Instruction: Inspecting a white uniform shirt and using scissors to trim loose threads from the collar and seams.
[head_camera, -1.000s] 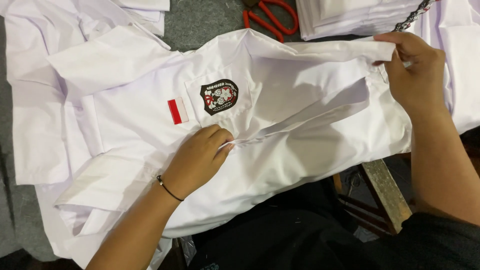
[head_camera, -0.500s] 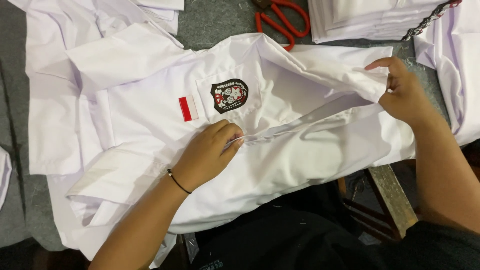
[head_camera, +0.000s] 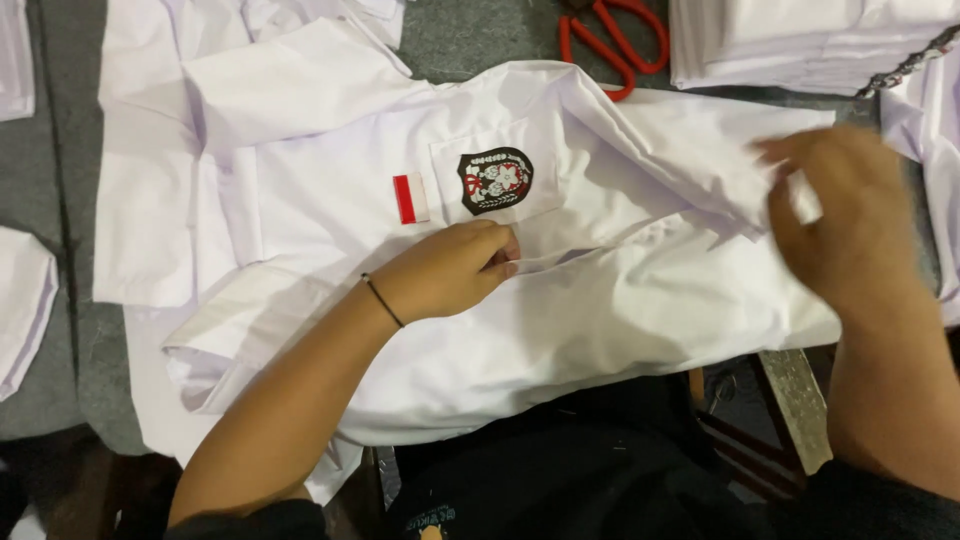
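Note:
A white short-sleeved shirt (head_camera: 620, 330) lies spread on a grey surface, with a black emblem patch (head_camera: 494, 180) on its chest pocket and a small red-and-white patch (head_camera: 410, 198) beside it. My left hand (head_camera: 450, 268) is closed on the shirt's front edge just below the pocket, pinching the fabric. A thin dark band circles that wrist. My right hand (head_camera: 835, 225) is blurred at the right, fingers curled around the shirt's folded end, which is lifted slightly.
Red-handled scissors (head_camera: 612, 40) lie at the top, past the shirt. A stack of folded white garments (head_camera: 800, 45) sits top right. More white cloth lies at the left (head_camera: 25, 300) and under the shirt. A wooden edge (head_camera: 795, 405) shows lower right.
My right hand has pulled the shirt's right end downward and toward me. The left hand has stayed pinched on the front edge; the view shifted slightly.

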